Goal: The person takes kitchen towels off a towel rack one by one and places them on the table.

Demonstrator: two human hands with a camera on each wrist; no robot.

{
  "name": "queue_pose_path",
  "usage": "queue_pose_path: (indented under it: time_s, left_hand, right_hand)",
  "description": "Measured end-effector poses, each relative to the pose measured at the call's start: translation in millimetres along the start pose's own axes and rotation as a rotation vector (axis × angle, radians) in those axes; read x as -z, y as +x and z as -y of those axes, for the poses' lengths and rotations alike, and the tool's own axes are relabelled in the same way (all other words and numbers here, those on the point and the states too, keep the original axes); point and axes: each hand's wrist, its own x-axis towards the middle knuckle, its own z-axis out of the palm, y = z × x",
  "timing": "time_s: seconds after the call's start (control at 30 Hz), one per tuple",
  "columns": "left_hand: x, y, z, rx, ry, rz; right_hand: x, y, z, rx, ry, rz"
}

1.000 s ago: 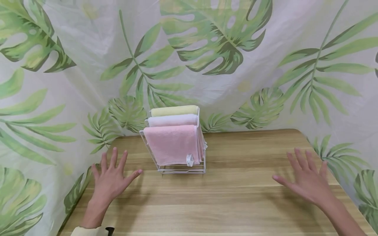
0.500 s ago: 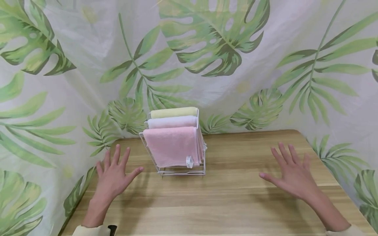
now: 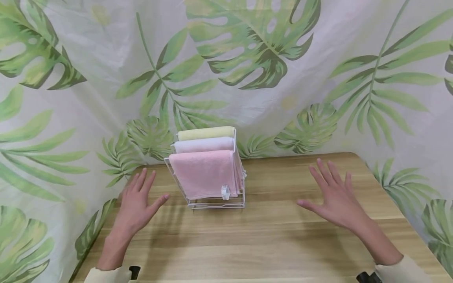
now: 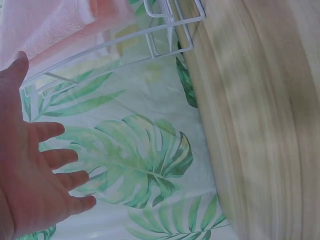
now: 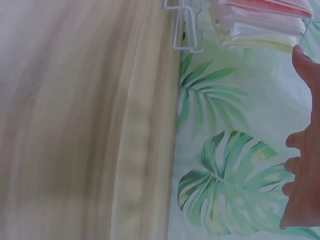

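A white wire rack (image 3: pixel 216 206) stands on the table, with three folded towels draped over its bars. The pink towel (image 3: pixel 202 175) hangs at the front with a small white tag, the white towel (image 3: pixel 203 145) behind it, and the yellow towel (image 3: pixel 205 133) at the back. My left hand (image 3: pixel 136 206) hovers left of the rack, fingers spread, holding nothing. To the right, farther from the rack, my right hand (image 3: pixel 336 200) is also spread above the table and touches nothing. Both wrist views show the rack apart from the fingers.
The wood-grain table (image 3: pixel 255 251) has rounded far corners. Behind and beside it hangs a pale curtain (image 3: pixel 262 106) printed with green leaves. Black pieces show at both cream sleeves (image 3: pixel 400 271).
My right hand has moved left and farther over the table, toward the rack. My left hand has shifted only slightly. The rack and towels stay in place.
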Motion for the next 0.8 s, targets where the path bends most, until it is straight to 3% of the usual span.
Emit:
queue_pose_path:
  time_s: [0.27,0.53,0.8]
  left_hand:
    - [4.7,10.6,-7.2,-0.066,-0.037,-0.132]
    - [9.7,22.8,-15.5,-0.161,-0.11,-0.308]
    - [17.8,34.6,-27.9,-0.2,-0.18,-0.35]
  right_hand:
    - [5,15.9,22,0.043,0.062,0.0]
    - [5,31.0,41,0.097,0.095,-0.018]
    - [3,43.8,59,0.158,0.126,-0.036]
